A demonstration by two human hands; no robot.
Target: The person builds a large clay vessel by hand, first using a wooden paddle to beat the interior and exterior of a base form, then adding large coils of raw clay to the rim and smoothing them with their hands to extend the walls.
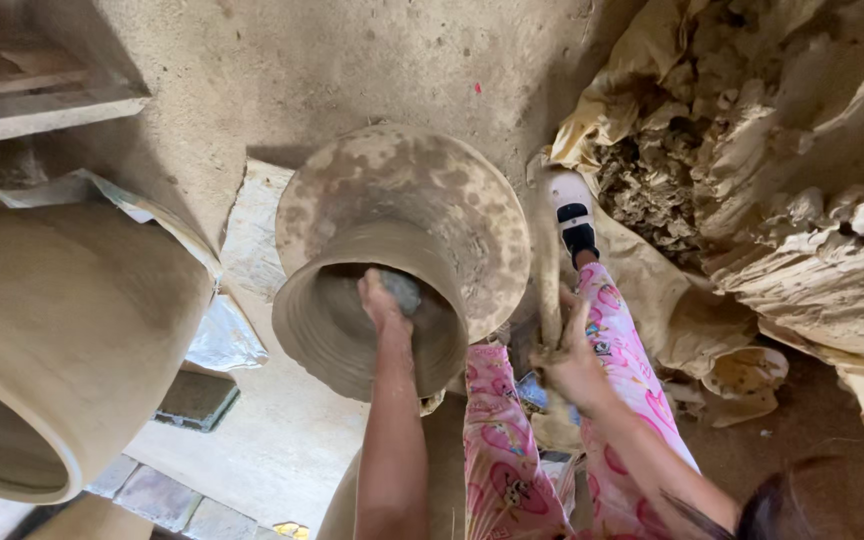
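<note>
- Both hands grip something: my left hand (382, 300) reaches inside the mouth of the clay pot (402, 250), closed around a small grey stone (404, 290) pressed against the inner wall; my right hand (572, 355) is wrapped around a wooden paddle (548, 270) held just beside the pot's outer wall.
- Clay heap (782, 180), under pale sheeting, crowds the right side, close to my foot.
- Second large pot (62, 330) lies at the left, its rim well apart from the one I work.
- Open floor (282, 450) shows between the two pots.
- My legs in pink patterned trousers (502, 450) sit just beneath the pot's rim.
</note>
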